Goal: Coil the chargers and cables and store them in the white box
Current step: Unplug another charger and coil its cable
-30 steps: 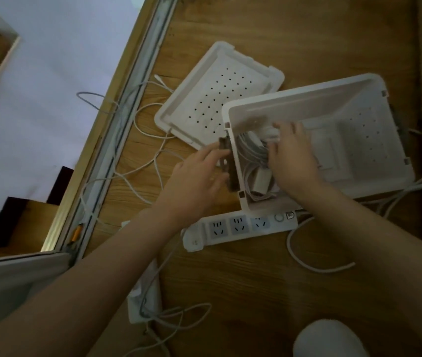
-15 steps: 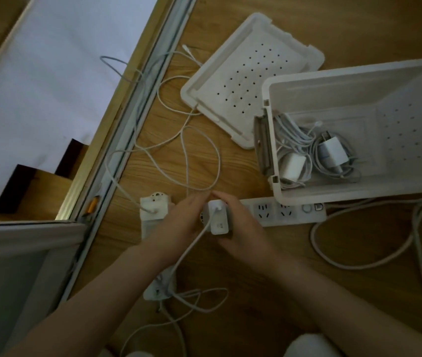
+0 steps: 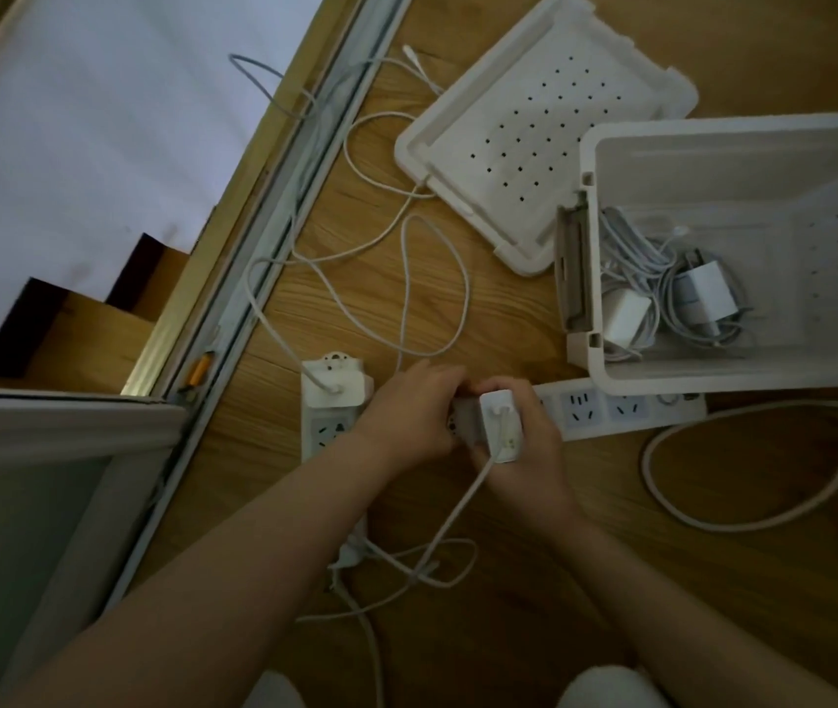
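Note:
The white box (image 3: 713,150) stands open at the right, with two coiled chargers (image 3: 672,298) lying in its left end. My right hand (image 3: 524,452) grips a white charger (image 3: 498,419) plugged into the left end of a power strip (image 3: 626,408); its cable (image 3: 452,518) runs down toward me. My left hand (image 3: 406,416) holds the end of that strip beside the charger. Another white charger (image 3: 335,385) sits plugged into a second strip (image 3: 322,431) at the left, its thin cable (image 3: 406,278) looping loose over the floor.
The box's perforated lid (image 3: 539,125) lies upside down behind the hands. A thick white cord (image 3: 744,503) curls on the wooden floor at the right. A metal sliding-door track (image 3: 274,222) runs diagonally along the left. More thin cable (image 3: 406,569) tangles near my arms.
Both hands left the box, where the right had been setting a coiled charger, and came down to the power strip. They now hold the plugged-in charger and the strip's end.

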